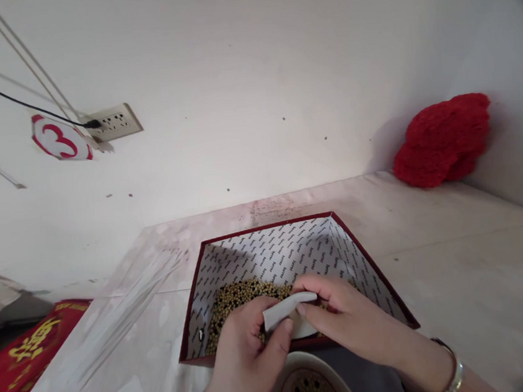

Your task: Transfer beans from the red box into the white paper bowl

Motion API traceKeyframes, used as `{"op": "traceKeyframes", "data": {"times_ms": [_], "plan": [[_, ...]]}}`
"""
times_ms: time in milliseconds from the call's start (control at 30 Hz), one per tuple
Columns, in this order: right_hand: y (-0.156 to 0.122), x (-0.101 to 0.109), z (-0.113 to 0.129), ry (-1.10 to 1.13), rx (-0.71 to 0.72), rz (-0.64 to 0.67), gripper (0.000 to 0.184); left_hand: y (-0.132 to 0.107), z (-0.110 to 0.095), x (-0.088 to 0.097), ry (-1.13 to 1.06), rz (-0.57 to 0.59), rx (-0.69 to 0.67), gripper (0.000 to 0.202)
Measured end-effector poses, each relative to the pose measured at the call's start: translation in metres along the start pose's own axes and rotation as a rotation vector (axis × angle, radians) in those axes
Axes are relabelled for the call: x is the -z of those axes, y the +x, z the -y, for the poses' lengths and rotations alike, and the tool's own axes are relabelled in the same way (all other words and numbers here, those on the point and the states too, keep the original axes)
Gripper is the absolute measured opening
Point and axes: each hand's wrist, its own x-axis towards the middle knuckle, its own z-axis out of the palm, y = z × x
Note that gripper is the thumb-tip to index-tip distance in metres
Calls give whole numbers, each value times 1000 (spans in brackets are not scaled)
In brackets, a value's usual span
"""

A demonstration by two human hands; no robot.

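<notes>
A dark red box (383,286) with a patterned white lining sits on the table and holds a heap of small yellow and dark beans (237,298). Over its near edge, my left hand (248,356) and my right hand (349,318) both pinch a small folded white paper (285,312). Both hands have their fingers closed on it. Below the hands, at the bottom edge of the view, stands a white bowl (309,384) with several beans inside. A bracelet circles my right wrist.
The table (460,262) is pale marble, pushed against a white wall. A red fluffy object (442,139) leans in the far right corner. On the wall are a socket strip (111,121) with a black cable and a round sign marked 3 (60,140). A red bag (26,355) lies at left.
</notes>
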Motion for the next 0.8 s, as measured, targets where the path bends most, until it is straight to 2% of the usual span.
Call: {"op": "traceKeyframes", "data": {"times_ms": [800], "plan": [[2, -1, 2, -105, -19, -6, 14, -4, -4, -1, 115, -25, -6, 11]]}}
